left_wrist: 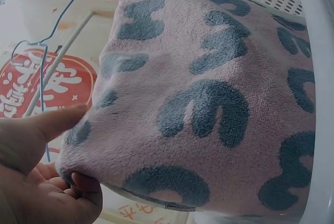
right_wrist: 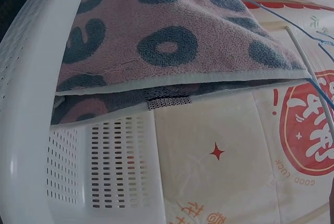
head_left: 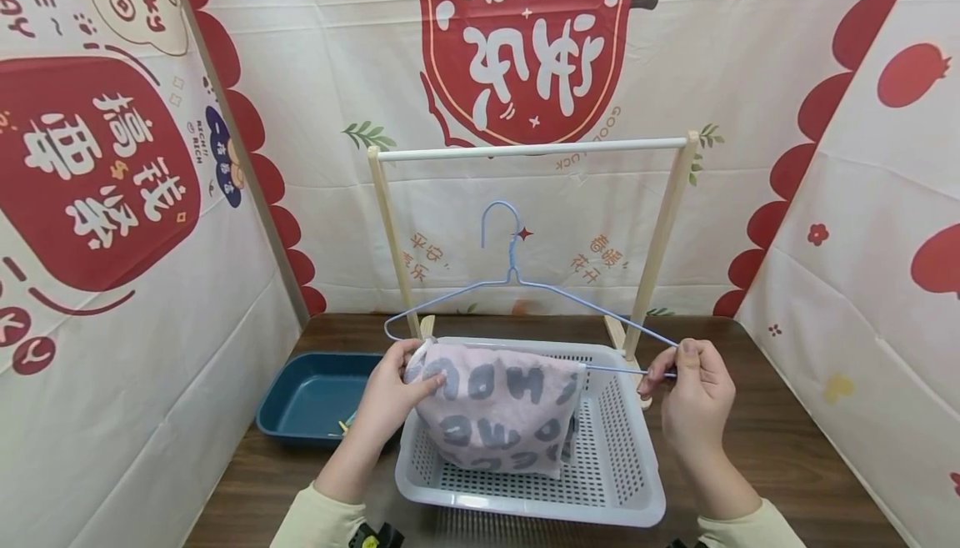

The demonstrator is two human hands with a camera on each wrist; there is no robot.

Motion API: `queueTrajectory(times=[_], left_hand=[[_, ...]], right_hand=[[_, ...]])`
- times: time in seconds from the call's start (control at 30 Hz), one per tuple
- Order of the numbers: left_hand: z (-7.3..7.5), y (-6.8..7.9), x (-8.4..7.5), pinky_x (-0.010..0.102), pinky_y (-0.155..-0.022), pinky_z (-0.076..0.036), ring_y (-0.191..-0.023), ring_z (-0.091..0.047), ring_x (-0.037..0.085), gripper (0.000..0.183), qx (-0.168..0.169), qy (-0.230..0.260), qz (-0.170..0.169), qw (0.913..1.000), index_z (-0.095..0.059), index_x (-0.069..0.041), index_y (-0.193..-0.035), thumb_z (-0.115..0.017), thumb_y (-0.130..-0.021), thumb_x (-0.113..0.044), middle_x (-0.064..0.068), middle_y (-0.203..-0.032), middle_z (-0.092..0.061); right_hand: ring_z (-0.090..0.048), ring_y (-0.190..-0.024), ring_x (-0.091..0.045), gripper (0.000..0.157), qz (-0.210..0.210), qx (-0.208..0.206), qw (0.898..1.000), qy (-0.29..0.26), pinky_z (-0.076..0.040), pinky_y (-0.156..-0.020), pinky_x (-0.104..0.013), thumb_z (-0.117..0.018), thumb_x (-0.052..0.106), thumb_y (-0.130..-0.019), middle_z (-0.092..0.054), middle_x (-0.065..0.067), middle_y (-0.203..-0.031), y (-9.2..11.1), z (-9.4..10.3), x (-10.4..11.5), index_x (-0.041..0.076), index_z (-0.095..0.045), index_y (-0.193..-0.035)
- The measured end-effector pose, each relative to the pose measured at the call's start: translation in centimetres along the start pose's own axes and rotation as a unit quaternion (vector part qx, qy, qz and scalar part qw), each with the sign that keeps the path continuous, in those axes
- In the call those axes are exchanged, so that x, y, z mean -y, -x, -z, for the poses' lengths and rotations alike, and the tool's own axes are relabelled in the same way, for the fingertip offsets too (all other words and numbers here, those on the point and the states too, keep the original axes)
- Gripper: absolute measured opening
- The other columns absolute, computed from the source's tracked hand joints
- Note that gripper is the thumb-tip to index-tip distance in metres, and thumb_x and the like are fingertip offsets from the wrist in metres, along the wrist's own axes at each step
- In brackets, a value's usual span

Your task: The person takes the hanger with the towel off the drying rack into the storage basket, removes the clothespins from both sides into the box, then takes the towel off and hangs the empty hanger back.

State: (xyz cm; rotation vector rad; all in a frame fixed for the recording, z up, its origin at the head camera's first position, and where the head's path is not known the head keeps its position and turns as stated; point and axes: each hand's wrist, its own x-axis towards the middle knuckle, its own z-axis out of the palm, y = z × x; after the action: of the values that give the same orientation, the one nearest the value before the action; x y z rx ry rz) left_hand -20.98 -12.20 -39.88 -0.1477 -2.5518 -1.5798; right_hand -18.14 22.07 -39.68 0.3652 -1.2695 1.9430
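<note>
A pink towel with grey-blue letters hangs folded over the bottom bar of a blue wire hanger, above a white perforated basket. My left hand pinches the towel's upper left corner between thumb and fingers, as the towel also shows in the left wrist view. Around the hanger's right end, the fingers of my right hand are curled. The hanger's hook points up. In the right wrist view, the two layers of the towel hang slightly apart at their side edge.
Behind the basket stands a wooden rack with a white crossbar. A teal tray with small yellow items sits left of the basket on the dark wooden table. Printed cloth walls enclose the table's back and sides.
</note>
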Motion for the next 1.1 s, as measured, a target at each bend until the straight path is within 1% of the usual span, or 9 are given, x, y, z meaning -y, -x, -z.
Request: queueTrajectory(times=[0.13,0.3,0.43,0.53,0.67,0.8,0.93,1.0,1.1], left_hand=[[-0.2,0.2,-0.2,0.046,-0.084,-0.052,-0.097,-0.059,0.025,0.039,-0.004,-0.024,-0.011,0.9996,-0.063,-0.004,-0.119,-0.076,-0.084,-0.012,0.011,-0.107,-0.065],[-0.5,0.5,-0.3,0.049,-0.092,-0.049,-0.109,-0.059,0.027,0.015,0.007,-0.025,-0.034,0.9991,-0.071,-0.009,-0.106,-0.068,-0.091,-0.012,0.011,-0.117,-0.064],[-0.7,0.7,-0.5,0.049,-0.091,-0.050,-0.109,-0.057,0.025,0.011,0.016,-0.028,-0.061,0.9976,-0.072,-0.012,-0.102,-0.068,-0.092,-0.011,0.005,-0.112,-0.061],[-1.0,0.8,-0.8,0.050,-0.092,-0.050,-0.110,-0.053,0.025,0.010,0.023,-0.010,-0.075,0.9969,-0.073,-0.012,-0.098,-0.070,-0.090,-0.008,0.002,-0.111,-0.057],[-1.3,0.8,-1.0,0.052,-0.093,-0.049,-0.119,-0.049,0.030,0.008,0.027,0.016,-0.075,0.9967,-0.072,-0.010,-0.094,-0.071,-0.088,-0.005,0.005,-0.121,-0.053],[-1.6,0.6,-0.8,0.054,-0.095,-0.047,-0.127,-0.045,0.040,0.006,0.024,0.024,-0.058,0.9978,-0.070,-0.008,-0.095,-0.069,-0.090,-0.006,0.014,-0.136,-0.049],[-1.6,0.4,-0.5,0.054,-0.100,-0.043,-0.131,-0.040,0.045,0.006,0.025,0.040,-0.031,0.9984,-0.066,-0.007,-0.098,-0.066,-0.092,-0.006,0.021,-0.146,-0.041],[-1.5,0.3,-0.4,0.054,-0.102,-0.040,-0.131,-0.040,0.046,0.006,0.023,0.048,-0.023,0.9983,-0.066,-0.006,-0.099,-0.065,-0.092,-0.006,0.022,-0.148,-0.038],[-1.4,0.2,-0.4,0.055,-0.103,-0.039,-0.131,-0.041,0.045,0.007,0.013,0.059,-0.021,0.9980,-0.065,-0.006,-0.100,-0.064,-0.093,-0.005,0.021,-0.149,-0.038]], right_hand=[[-0.050,-0.040,-0.019,0.034,-0.009,-0.006,0.999,0.032,-0.047,-0.037,-0.023,-0.049,0.016,-0.102,-0.050,-0.013,-0.058,0.1,-0.1,0.0,-0.012,-0.042,-0.083],[-0.052,-0.040,-0.018,0.030,-0.002,-0.001,0.999,0.032,-0.048,-0.038,-0.023,-0.048,0.012,-0.102,-0.050,-0.013,-0.058,0.1,-0.2,0.1,-0.010,-0.044,-0.082],[-0.053,-0.040,-0.017,0.029,0.004,-0.007,0.999,0.035,-0.049,-0.039,-0.023,-0.047,0.011,-0.102,-0.050,-0.013,-0.057,0.1,-0.4,0.1,-0.010,-0.045,-0.082],[-0.053,-0.040,-0.016,0.031,0.003,-0.017,0.999,0.034,-0.049,-0.040,-0.024,-0.048,0.012,-0.102,-0.050,-0.013,-0.057,0.1,-0.5,-0.1,-0.011,-0.044,-0.082],[-0.053,-0.040,-0.017,0.033,0.001,-0.019,1.000,0.025,-0.049,-0.039,-0.024,-0.049,0.014,-0.102,-0.051,-0.012,-0.058,0.1,-0.6,-0.2,-0.011,-0.044,-0.081],[-0.053,-0.040,-0.020,0.030,0.012,0.014,0.999,-0.035,-0.048,-0.038,-0.024,-0.046,0.009,-0.102,-0.051,-0.015,-0.059,0.1,-0.7,-0.2,-0.012,-0.042,-0.081],[-0.054,-0.042,-0.023,0.025,0.016,0.064,0.991,-0.116,-0.047,-0.038,-0.025,-0.040,0.000,-0.103,-0.052,-0.018,-0.060,0.2,-0.6,-0.3,-0.014,-0.041,-0.081],[-0.056,-0.043,-0.023,0.024,0.016,0.083,0.988,-0.125,-0.047,-0.038,-0.025,-0.036,-0.002,-0.103,-0.054,-0.019,-0.062,0.2,-0.4,-0.3,-0.013,-0.042,-0.082],[-0.058,-0.045,-0.023,0.023,0.015,0.105,0.988,-0.111,-0.048,-0.039,-0.024,-0.034,-0.004,-0.103,-0.059,-0.021,-0.069,0.3,-0.2,-0.1,-0.014,-0.042,-0.084]])
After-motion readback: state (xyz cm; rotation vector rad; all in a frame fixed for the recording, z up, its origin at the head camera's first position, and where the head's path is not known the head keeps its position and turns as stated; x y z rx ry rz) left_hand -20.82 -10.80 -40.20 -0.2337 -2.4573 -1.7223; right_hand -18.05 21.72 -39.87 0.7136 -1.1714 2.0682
